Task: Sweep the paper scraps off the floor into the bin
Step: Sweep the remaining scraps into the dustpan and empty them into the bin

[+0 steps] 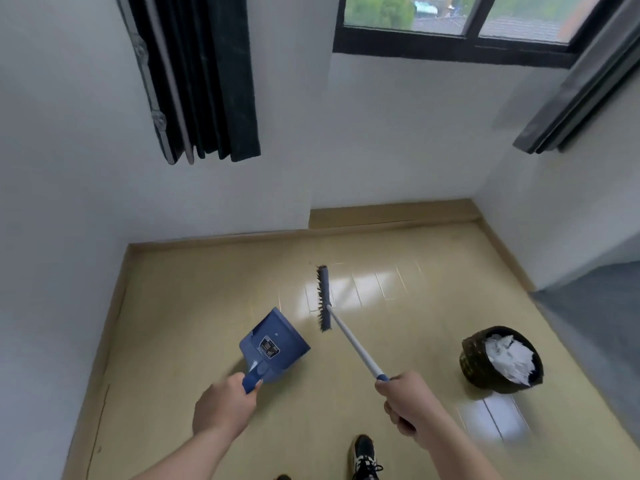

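Closest to me, the person's left hand (pixel 225 407) is curled tight round the short handle of a blue dustpan (pixel 273 344), which tilts away toward the wall. Just right of the pan is the broom (pixel 323 299), bristles facing left over the tan floor (pixel 194 299); whether they touch it, I cannot tell. Its pale shaft slants back to the right hand (pixel 412 403), fingers wrapped firmly round the blue grip. A black-and-white shoe (pixel 363 455) shows below. Off to the right stands the dark bin (pixel 474 362), upright, with the white paper scraps (pixel 507 356) heaped inside it.
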